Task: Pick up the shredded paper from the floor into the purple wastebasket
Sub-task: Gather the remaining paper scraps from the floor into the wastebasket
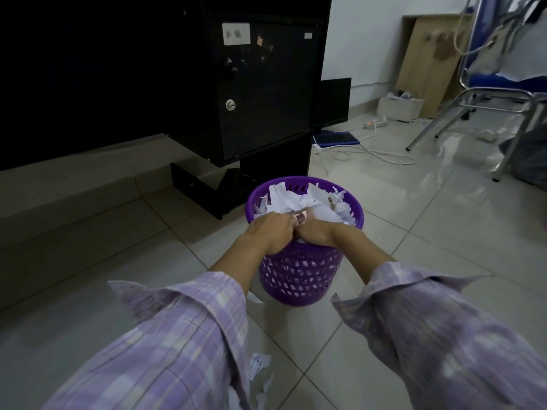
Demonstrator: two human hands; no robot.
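Left hand (270, 232) lies palm-down over the near rim of the purple wastebasket (299, 276), fingers curled onto paper scraps. Right hand (318, 232) beside it, touching; grip unclear. Shredded paper (302, 202) heaps inside the basket. More scraps (260, 377) on floor tiles between the sleeves.

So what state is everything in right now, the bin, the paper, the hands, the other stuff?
purple wastebasket: upright on the tiles, piled above its rim
shredded paper in it: heaped, hands on top
shredded paper on the floor: not yet picked up
left hand: over the near rim, fingers curled in the paper
right hand: same, beside it
power strip: red light on
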